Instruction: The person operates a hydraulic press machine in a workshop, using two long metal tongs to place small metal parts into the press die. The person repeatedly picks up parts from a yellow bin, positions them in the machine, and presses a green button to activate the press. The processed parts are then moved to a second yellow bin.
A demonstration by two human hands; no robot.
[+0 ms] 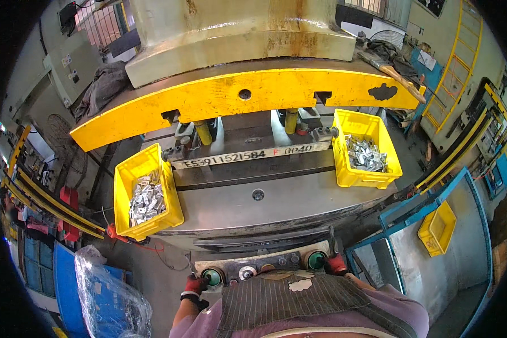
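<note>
My left hand (194, 285), in a red glove with a black wrist band, is at the left end of a control panel (276, 254), next to a round green button (212, 276). At the panel's right end, my right hand (336, 265), also in a red glove, sits beside another green button (316, 259). The fingers of both hands are small and partly hidden, so their grip does not show. Beyond the panel is a press with a die (253, 156) under its yellow-fronted ram (208, 111).
Yellow bins of shiny metal parts stand on the press bed (236, 211), one at the left (174, 211) and one at the right (372, 179). Another yellow bin (438, 228) lies on a blue-framed metal chute (417, 265). Plastic wrap (104, 293) covers something blue at lower left.
</note>
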